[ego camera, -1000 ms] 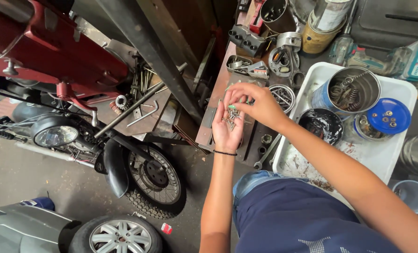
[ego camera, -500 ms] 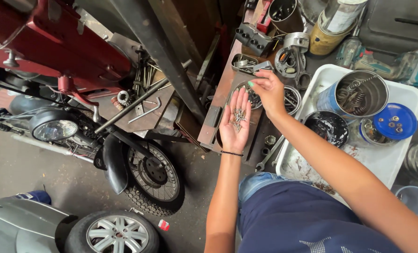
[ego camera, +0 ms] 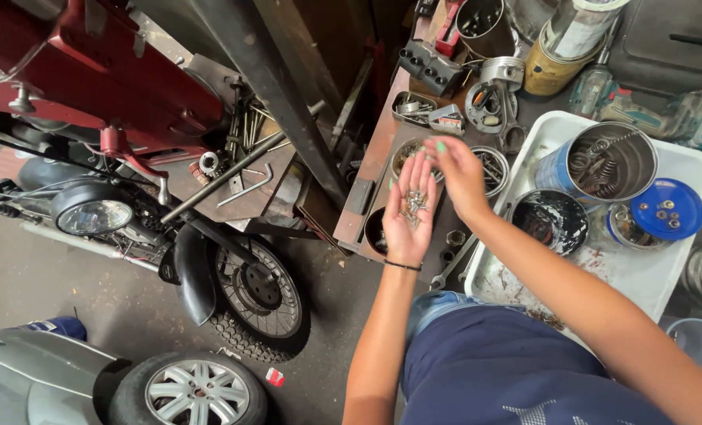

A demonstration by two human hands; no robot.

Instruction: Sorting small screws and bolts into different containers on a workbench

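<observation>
Left hand (ego camera: 408, 216) spread flat, cupping loose screws (ego camera: 412, 205) – small, light, likely to roll; right hand (ego camera: 461, 173) pinches above them – pick singly by the shank.

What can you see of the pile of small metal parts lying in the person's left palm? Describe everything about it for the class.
The pile of small metal parts is a loose cluster of silvery-grey pieces that look like little screws or bolts, too small to tell apart singly. It lies in the cupped, upturned palm of the left hand, held above the cluttered workbench. The right hand hovers just beside it, fingertips bent toward the pile; whether they touch it cannot be told.
</observation>
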